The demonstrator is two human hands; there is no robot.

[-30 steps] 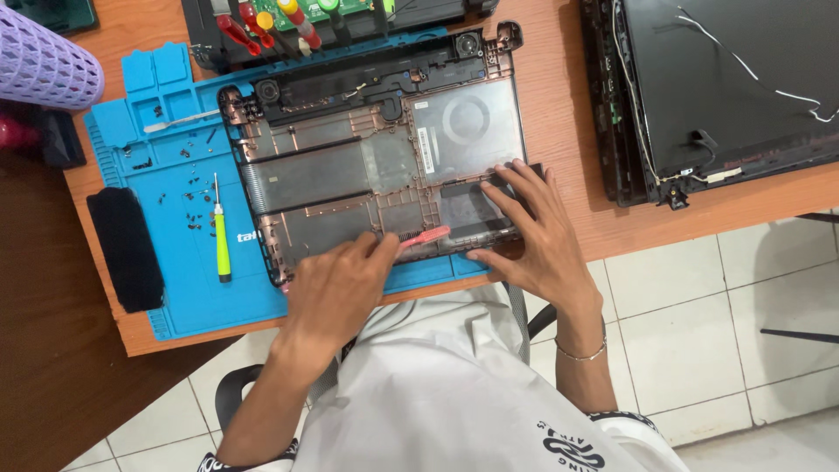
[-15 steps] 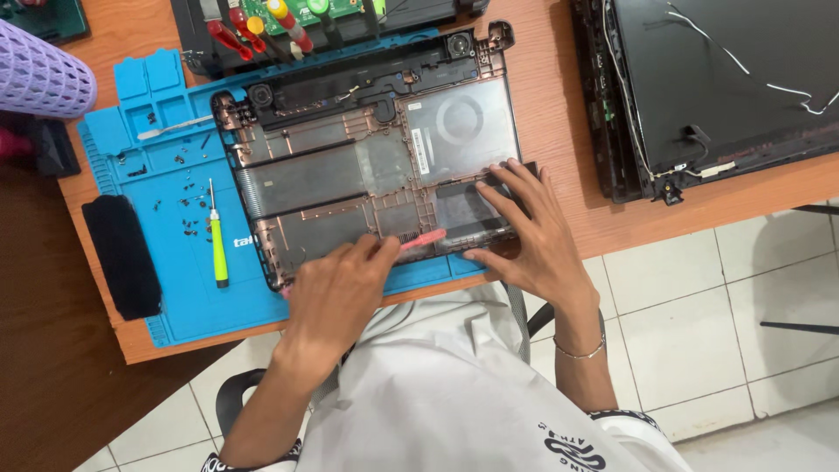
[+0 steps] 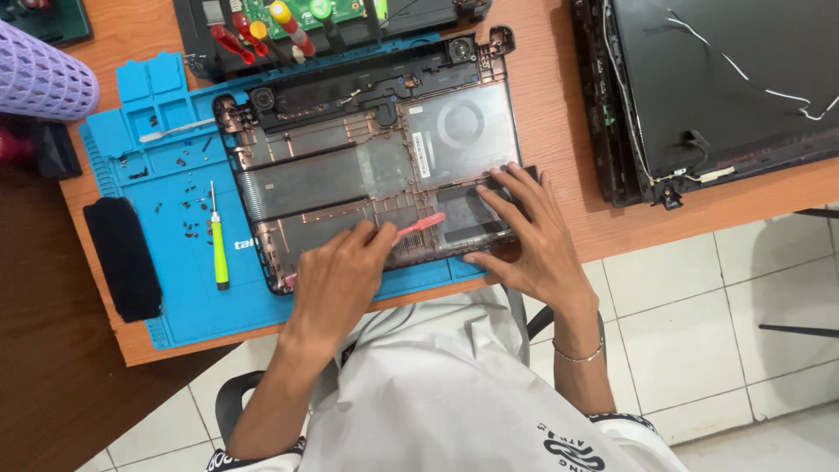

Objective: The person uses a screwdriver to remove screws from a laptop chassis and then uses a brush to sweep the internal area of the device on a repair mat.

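An opened black laptop bottom case point(image 3: 367, 166) lies on a blue work mat point(image 3: 175, 253) on the wooden desk. My left hand point(image 3: 336, 280) is closed around a thin red tool point(image 3: 419, 225) whose tip rests on the case's near part. My right hand point(image 3: 529, 236) lies flat with spread fingers on the case's near right corner, pressing it down. Small screws point(image 3: 188, 205) are scattered on the mat to the left of the case.
A green-handled screwdriver point(image 3: 218, 249) lies on the mat, beside a black pad point(image 3: 122, 258). A tray of coloured screwdrivers point(image 3: 262, 31) sits behind the case. A second dark laptop part with loose wires point(image 3: 717, 87) is at the right. A purple mesh basket point(image 3: 39, 74) stands far left.
Hands and tool stay almost where they were on the case. Only the view has shifted slightly.
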